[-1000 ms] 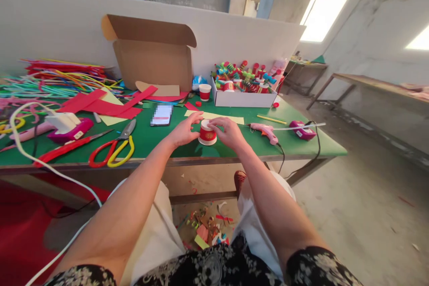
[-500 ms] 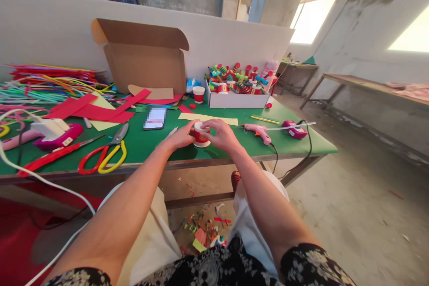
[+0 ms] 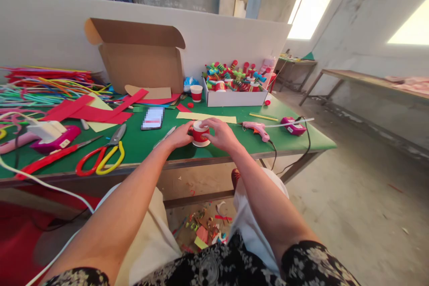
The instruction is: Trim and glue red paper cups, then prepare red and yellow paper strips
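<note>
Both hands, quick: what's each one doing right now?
Left hand: partly curled, fingers at the side of the red paper cup; firm grip can't be told.
Right hand: curved over the cup's top and side; grip can't be told.

The left hand (image 3: 181, 136) has lowered against the red cup (image 3: 201, 136), and a slim pale object (image 3: 166, 136) now shows.

Open tabletop (image 3: 244, 145) between hands (image 3: 221, 135) and glue gun (image 3: 256, 130)

Across the room, a long table (image 3: 362, 78) bears something pink (image 3: 410, 86), with a bright window (image 3: 313, 6) up to its left.
</note>
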A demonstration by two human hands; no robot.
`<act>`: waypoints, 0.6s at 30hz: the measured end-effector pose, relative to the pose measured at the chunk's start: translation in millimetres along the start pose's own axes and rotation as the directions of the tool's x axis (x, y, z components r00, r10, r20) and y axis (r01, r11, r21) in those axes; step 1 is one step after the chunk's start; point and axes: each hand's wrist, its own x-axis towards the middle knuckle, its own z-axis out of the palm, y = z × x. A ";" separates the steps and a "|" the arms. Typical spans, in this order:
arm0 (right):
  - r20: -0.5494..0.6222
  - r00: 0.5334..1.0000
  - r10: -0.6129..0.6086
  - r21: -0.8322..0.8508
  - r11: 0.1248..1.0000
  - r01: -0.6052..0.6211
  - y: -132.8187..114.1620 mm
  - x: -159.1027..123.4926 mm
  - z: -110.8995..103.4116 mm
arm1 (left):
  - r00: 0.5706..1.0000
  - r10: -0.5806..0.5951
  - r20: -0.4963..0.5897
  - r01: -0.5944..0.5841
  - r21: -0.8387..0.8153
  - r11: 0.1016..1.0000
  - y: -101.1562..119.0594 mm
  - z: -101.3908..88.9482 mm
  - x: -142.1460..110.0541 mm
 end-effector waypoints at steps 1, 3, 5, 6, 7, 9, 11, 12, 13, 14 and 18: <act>-0.001 1.000 0.003 0.005 1.000 -0.003 0.0 -0.2 -0.1 | 1.000 0.007 -0.004 -0.007 0.006 1.000 -0.9 0.5 0.3; -0.003 1.000 0.010 0.015 1.000 -0.009 0.3 -0.8 -0.6 | 1.000 0.026 -0.011 -0.026 0.014 1.000 -2.2 0.7 0.1; -0.002 1.000 0.008 0.026 1.000 -0.008 1.0 -1.3 -1.2 | 0.999 0.048 -0.025 -0.048 0.020 0.999 -1.6 -0.7 -2.0; 0.000 1.000 0.004 0.031 1.000 -0.004 1.4 -1.5 -1.4 | 0.998 0.056 -0.038 -0.055 0.025 0.998 -0.3 -2.1 -4.0; 0.004 1.000 0.002 0.036 0.999 -0.002 1.8 -1.6 -1.5 | 0.995 0.073 -0.061 -0.071 0.033 0.997 2.0 -3.8 -6.6; 0.008 1.000 0.012 0.047 0.999 -0.012 2.5 -1.8 -1.2 | 0.978 0.162 -0.131 -0.156 0.051 0.986 8.6 -7.5 -13.4; 0.011 0.999 0.047 0.055 0.997 -0.048 3.0 -1.9 -0.2 | 0.941 0.290 -0.175 -0.284 0.059 0.957 16.2 -9.8 -20.3; 0.013 0.998 0.067 0.059 0.996 -0.067 3.1 -2.0 0.4 | 0.925 0.339 -0.172 -0.335 0.053 0.941 19.6 -10.0 -22.9; 0.015 0.997 0.080 0.068 0.994 -0.081 3.3 -2.1 1.1 | 0.920 0.362 -0.152 -0.360 0.042 0.932 22.3 -9.4 -24.5; 0.016 0.996 0.085 0.083 0.993 -0.086 3.4 -2.3 1.6 | 0.926 0.357 -0.123 -0.356 0.032 0.934 24.2 -8.2 -25.1; -0.011 0.999 0.053 0.210 0.977 -0.050 5.8 -3.4 1.7 | 0.948 0.303 -0.096 -0.299 0.059 0.952 26.5 -1.3 -18.6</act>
